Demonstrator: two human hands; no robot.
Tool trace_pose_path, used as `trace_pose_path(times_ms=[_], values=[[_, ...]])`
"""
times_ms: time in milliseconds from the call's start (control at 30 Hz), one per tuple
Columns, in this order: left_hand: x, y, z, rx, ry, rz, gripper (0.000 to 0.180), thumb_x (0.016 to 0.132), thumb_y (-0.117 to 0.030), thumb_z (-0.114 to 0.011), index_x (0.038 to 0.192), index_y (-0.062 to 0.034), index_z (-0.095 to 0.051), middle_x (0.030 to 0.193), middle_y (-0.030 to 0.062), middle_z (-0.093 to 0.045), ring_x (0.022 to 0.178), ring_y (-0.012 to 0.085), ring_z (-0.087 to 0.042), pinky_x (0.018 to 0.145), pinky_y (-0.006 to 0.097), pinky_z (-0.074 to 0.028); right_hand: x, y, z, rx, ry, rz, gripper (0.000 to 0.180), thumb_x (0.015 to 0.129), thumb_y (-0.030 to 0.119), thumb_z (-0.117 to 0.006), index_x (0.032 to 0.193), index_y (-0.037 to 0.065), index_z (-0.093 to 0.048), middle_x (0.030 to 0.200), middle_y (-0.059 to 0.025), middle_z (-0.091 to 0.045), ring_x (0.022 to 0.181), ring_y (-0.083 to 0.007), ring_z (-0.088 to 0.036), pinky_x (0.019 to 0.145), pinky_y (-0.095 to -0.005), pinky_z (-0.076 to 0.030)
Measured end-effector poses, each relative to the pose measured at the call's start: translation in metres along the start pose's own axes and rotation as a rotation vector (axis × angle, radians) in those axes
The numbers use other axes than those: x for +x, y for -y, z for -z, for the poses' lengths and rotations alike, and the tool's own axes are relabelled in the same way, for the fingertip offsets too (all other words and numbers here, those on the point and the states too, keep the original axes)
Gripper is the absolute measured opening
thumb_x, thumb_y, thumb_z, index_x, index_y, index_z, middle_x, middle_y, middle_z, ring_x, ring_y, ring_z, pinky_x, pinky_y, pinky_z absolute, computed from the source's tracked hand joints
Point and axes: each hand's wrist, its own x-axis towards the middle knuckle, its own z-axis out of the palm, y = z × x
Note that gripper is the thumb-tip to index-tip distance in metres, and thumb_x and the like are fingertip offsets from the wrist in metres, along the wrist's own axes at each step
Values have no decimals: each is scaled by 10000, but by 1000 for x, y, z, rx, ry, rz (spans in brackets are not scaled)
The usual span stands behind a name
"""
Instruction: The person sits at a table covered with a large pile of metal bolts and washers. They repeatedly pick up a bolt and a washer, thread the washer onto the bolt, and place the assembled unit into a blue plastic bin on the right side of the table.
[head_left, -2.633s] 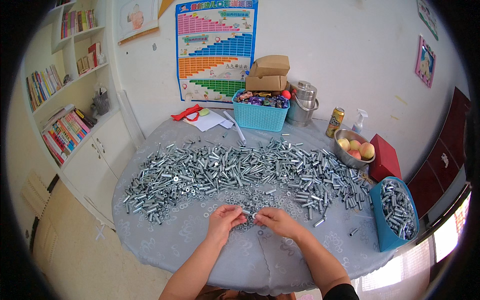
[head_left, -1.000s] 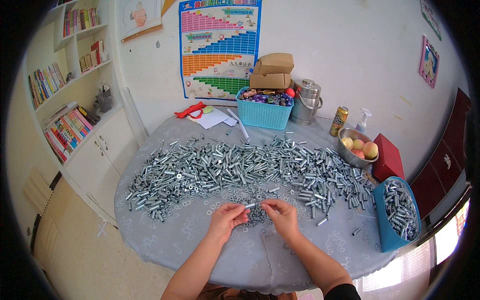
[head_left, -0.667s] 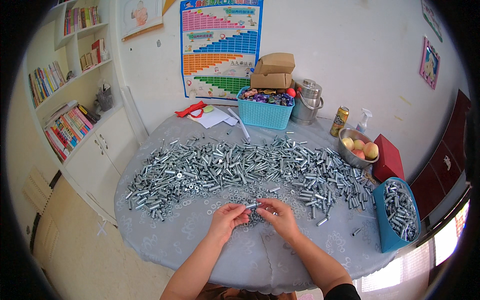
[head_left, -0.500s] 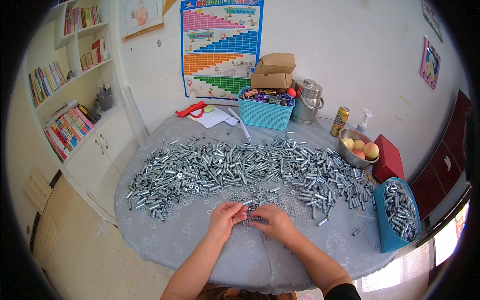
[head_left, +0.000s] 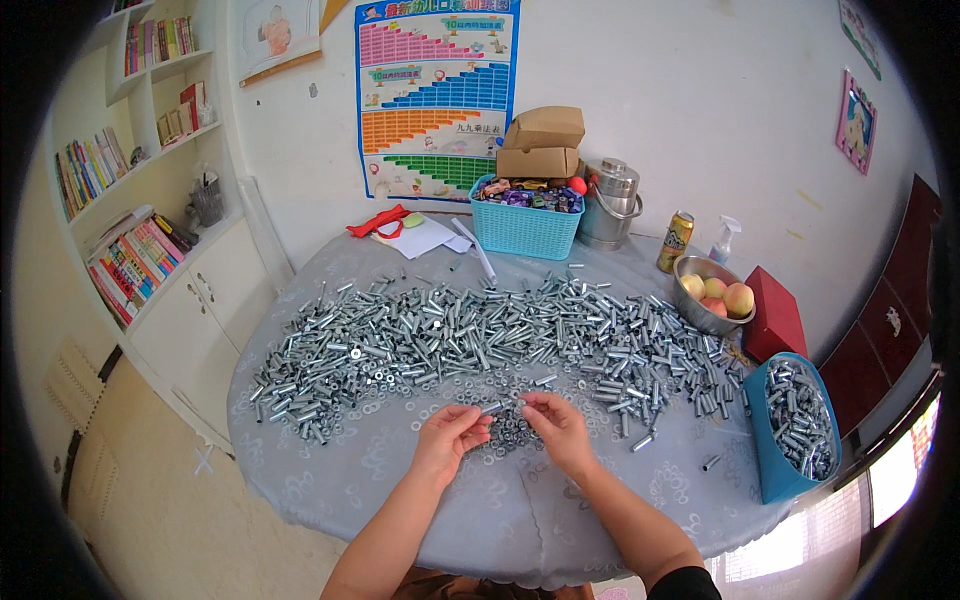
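My left hand [head_left: 452, 436] pinches what looks like a silver expansion bolt [head_left: 491, 408], its end pointing to the right. Close to that end, the thumb and fingertips of my right hand [head_left: 553, 428] are closed on a small metal piece [head_left: 519, 402], perhaps a washer or nut, too small to tell. Below and between the hands lies a heap of small dark nuts [head_left: 512, 434]. Flat washers [head_left: 470, 385] are scattered just beyond them. Farther back, a broad band of silver bolts and sleeves [head_left: 480, 325] stretches across the grey tablecloth [head_left: 400, 500].
A blue bin [head_left: 770, 440] of metal sleeves stands at the right edge. Behind are a steel bowl [head_left: 690, 310] of fruit, a red box [head_left: 775, 315], a can [head_left: 675, 242], a spray bottle [head_left: 726, 240], a steel pot [head_left: 608, 205], a turquoise basket [head_left: 520, 230] and papers [head_left: 425, 240].
My right hand has lifted from the nut heap and moved up toward the bolt's end, now pinching a small piece. My left hand keeps the bolt almost in place.
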Motion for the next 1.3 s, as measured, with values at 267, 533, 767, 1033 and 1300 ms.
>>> trace_pose_path(times_ms=[267,533,767,1033,1300], values=[[1,2,1,41,7,40,79,811,-64,-620,866,-9,-604,834,157,-645,660,168,-634,612,283,-549,-2,15,-1,-219,96,149,209,834,88,-603,1033,28,-608,883,-51,-600,794,-123,-554,706,-248,-445],[-5,1,-7,272,54,-80,121,815,-82,-631,870,20,-597,805,148,-643,641,173,-632,581,266,-546,-5,28,6,-616,172,308,193,811,62,-583,988,15,-523,843,-145,-581,796,-291,-577,700,-359,-459],[-3,0,-2,197,45,40,100,835,-78,-602,860,18,-587,774,144,-638,613,182,-625,580,288,-546,-2,34,10,-767,225,597,149,842,115,-554,953,19,-532,814,-141,-581,774,-298,-575,673,-370,-457],[-6,3,-10,222,99,-38,110,842,-78,-593,883,22,-573,800,149,-635,661,184,-631,613,292,-549,-2,18,13,-381,193,-140,379,934,299,-437,823,-22,-605,693,-79,-602,611,-165,-558,600,-295,-453],[3,8,3,57,12,-19,110,840,-93,-600,875,7,-571,825,146,-636,680,176,-628,630,288,-549,-5,23,7,-337,256,-144,334,936,273,-443,906,-13,-613,771,-64,-618,708,-117,-561,650,-268,-457]])
